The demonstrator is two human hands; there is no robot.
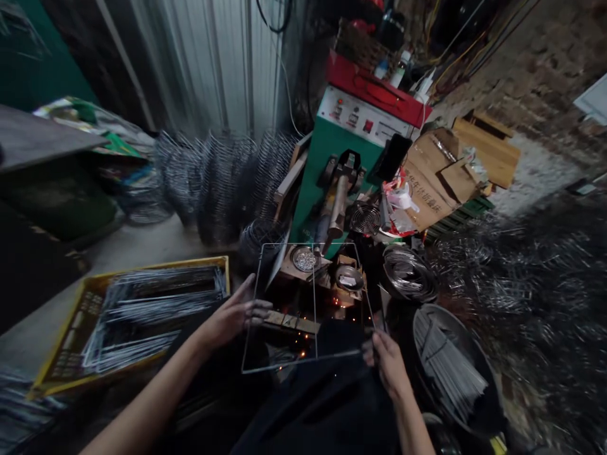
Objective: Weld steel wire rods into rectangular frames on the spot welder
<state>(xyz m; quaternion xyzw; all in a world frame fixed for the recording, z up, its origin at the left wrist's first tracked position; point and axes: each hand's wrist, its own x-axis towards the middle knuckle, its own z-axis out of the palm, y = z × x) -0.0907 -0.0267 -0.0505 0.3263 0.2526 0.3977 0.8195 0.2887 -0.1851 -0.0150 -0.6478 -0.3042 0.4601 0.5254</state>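
A thin rectangular wire frame with one middle bar stands out before me, its far edge at the tip of the green spot welder. My left hand is at the frame's left side, thumb up and fingers fairly straight, with the wire between them. At the lower right corner, my right hand pinches the wire with bent fingers. Orange sparks are scattered below and through the frame. Close to the electrodes is a round dish of small metal bits; a second dish sits to its right.
To the left stands a yellow crate filled with wire frames. A round pan of straight metal rods is at the right, below a coil of wire. Stacked wire racks line the back; cardboard boxes lie beside the welder.
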